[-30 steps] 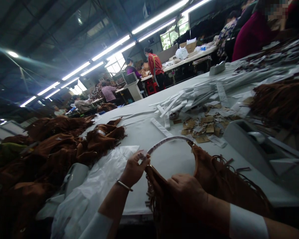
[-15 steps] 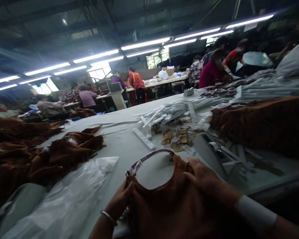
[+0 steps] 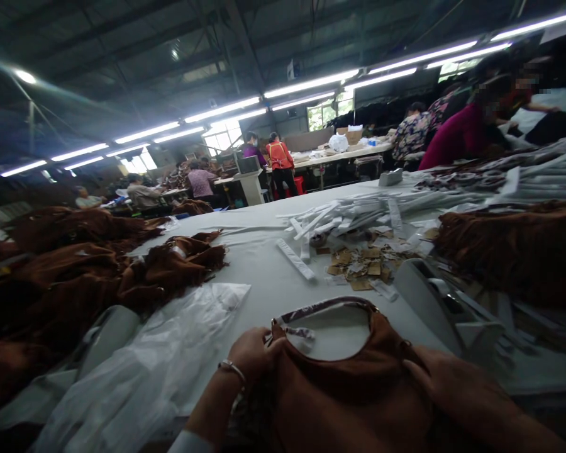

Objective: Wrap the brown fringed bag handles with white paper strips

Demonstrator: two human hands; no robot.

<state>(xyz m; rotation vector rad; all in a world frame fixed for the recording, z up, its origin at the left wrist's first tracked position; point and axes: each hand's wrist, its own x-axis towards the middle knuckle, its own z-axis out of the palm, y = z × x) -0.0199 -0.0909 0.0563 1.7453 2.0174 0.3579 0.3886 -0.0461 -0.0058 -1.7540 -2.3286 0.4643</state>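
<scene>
A brown, suede-looking handbag [image 3: 344,402] lies in front of me at the table's near edge, its lower part dark and cut off by the picture. Its curved handle [image 3: 327,305] is wrapped in pale material, and a loose strip of the wrap hangs inside the loop. My left hand [image 3: 257,352], with a bracelet at the wrist, is closed on the bag's left upper corner by the handle end. On the other side, my right hand [image 3: 453,380] grips the right upper edge, thumb on the front, other fingers mostly hidden.
A tape dispenser [image 3: 446,308] stands right of the bag, near brown tags [image 3: 363,264] and white strips [image 3: 344,217]. Clear plastic bags [image 3: 170,358] lie left, beside piled brown bags [image 3: 170,270]. More brown fringed goods [image 3: 514,251] lie right. Co-workers [image 3: 280,160] are at tables beyond.
The view has swung left, so the scene sits further right. My right hand is lower along the bag's right edge. Both hands still hold the handbag.
</scene>
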